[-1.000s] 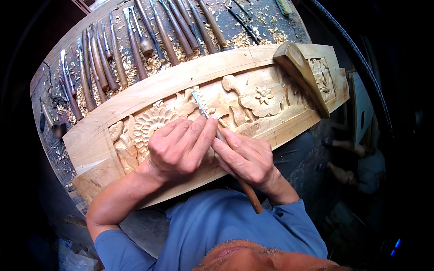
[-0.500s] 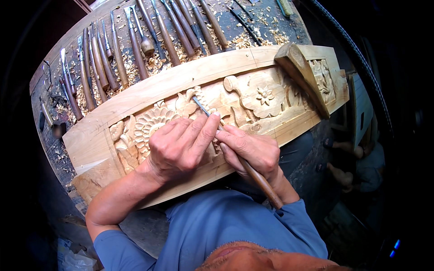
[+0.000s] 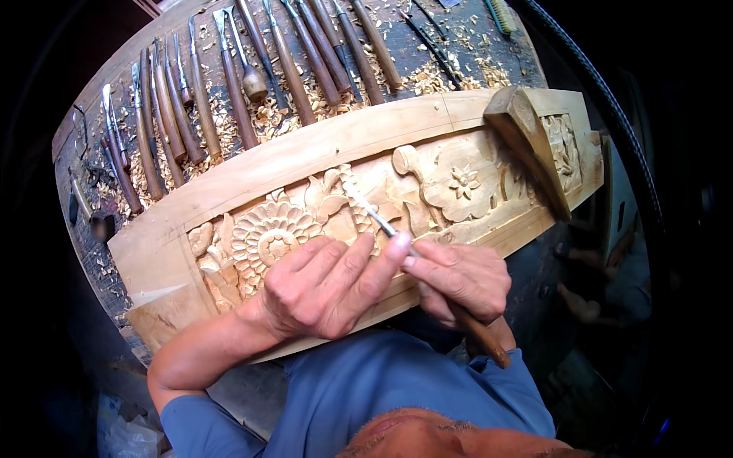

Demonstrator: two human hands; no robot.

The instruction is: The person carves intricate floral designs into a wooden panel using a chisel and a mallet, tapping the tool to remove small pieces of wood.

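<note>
A carving chisel (image 3: 380,220) slants across a pale carved wooden panel (image 3: 321,143), its metal tip down on the relief right of the big round flower (image 3: 263,221). My right hand (image 3: 469,282) is wrapped round its brown wooden handle, whose butt end sticks out toward my body. My left hand (image 3: 317,294) lies over the panel's near side, fingers curled, with the thumb against the chisel's shank. Its fingertips are partly hidden. A smaller star-shaped flower (image 3: 463,182) stands in the carving farther right.
A wooden mallet (image 3: 527,149) lies across the panel's right part. Beyond the panel, several chisels (image 3: 290,65) lie in a row among wood shavings (image 3: 267,114). A brush (image 3: 501,17) rests at the far right. A person's legs (image 3: 584,301) show at lower right.
Both hands and the chisel have shifted right and toward my body. The chisel's tip now sits right of and lower than before. The view has shifted slightly.
</note>
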